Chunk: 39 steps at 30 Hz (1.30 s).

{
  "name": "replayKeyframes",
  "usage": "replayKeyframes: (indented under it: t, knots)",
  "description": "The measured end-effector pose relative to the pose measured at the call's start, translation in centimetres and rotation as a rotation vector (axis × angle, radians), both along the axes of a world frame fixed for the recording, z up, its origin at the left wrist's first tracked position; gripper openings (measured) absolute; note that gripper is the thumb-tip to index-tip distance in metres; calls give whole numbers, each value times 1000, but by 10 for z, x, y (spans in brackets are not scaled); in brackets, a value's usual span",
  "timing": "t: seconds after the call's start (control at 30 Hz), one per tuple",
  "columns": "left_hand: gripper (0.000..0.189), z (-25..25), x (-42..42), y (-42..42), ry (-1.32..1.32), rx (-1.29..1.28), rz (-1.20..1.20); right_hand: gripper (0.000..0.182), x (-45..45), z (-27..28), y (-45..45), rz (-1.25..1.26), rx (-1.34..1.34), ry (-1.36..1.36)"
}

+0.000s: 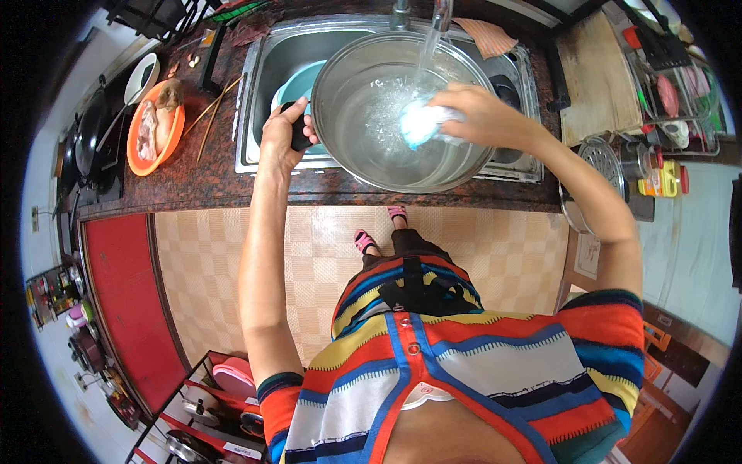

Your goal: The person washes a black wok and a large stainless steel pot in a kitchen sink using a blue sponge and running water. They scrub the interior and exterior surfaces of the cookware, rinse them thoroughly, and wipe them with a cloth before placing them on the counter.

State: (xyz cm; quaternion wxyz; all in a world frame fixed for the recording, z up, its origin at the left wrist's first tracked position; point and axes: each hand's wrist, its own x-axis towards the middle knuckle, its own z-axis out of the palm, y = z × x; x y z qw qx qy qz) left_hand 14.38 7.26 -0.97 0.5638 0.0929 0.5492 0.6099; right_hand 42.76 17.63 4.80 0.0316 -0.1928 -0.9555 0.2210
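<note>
A large stainless steel pot (371,168) rests over the double sink (247,156), tilted or level I cannot tell. My left hand (285,129) grips the black side handle (300,129) of this pot. Inside it, my right hand (464,113) holds a white and light-blue cloth (418,124). Water runs from the faucet (442,14) into the pot, and bubbling water covers part of its bottom. A light-blue basin (304,81) shows in the left sink bowl, partly hidden behind the pot and my left hand.
Left on the counter, an orange basin (134,156) holds raw meat, near chopsticks (210,129) and a white bowl (141,78). A black wok (90,136) is farther left. An orange striped cloth (486,36) lies behind the sink; a wooden cutting board (597,81) and a dish rack (684,152) are right.
</note>
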Motion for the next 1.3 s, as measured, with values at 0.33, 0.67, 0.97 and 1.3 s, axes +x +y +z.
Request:
replayKeyframes:
  t: [0.33,0.67,0.97,1.3]
  knots:
    - [14,-13,-2,-1,-26,97,42,60,-65,-151,-16,170,-201,-594]
    - [11,-10,-2,-1,-41,84,43,35,-102,-182,8,570,662,-222]
    - [7,-11,6,2,23,97,88,20,-29,-184,78,577,965,-391]
    - [9,-15,15,-1,72,116,207,18,-32,-64,-1,685,-407,-789]
